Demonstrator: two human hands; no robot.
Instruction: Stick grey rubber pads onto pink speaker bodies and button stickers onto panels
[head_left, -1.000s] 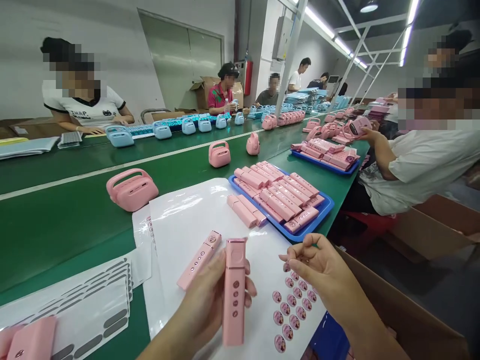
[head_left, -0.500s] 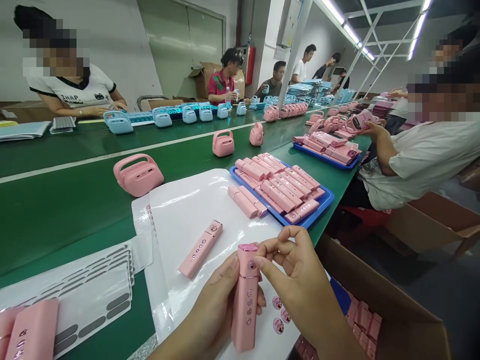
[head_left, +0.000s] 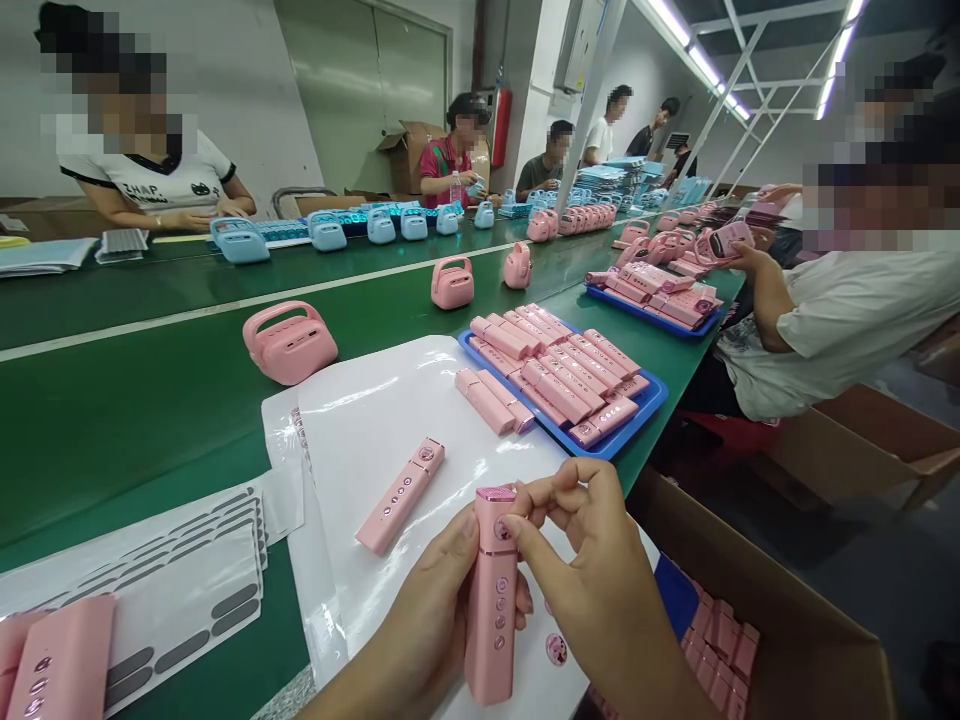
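Observation:
My left hand (head_left: 435, 585) is closed around a pink handheld microphone (head_left: 489, 620) and holds it upright, its mesh top toward the upper edge. Several small round buttons run down its front. Near its top sits a round picture sticker (head_left: 501, 528). My right hand (head_left: 589, 560) pinches with thumb and index finger at that sticker's edge; the other fingers are curled. Another round sticker (head_left: 556, 649) lies below my right hand on the glossy white sheet (head_left: 330, 520). A second microphone (head_left: 402, 495) rests on this sheet, left of my hands.
A blue tray (head_left: 651, 408) heaped with pink microphones stands ahead. Pink handled speakers (head_left: 291, 343) sit on the green table (head_left: 180, 400). Sheets with grey ovals (head_left: 180, 600) lie at left. A cardboard box (head_left: 817, 640) with pink pieces is at lower right. Co-workers sit around the table.
The pink speakers on the green surface have shifted slightly to the right. My right thumb has moved a little further over the sticker. The microphone stays in my left hand.

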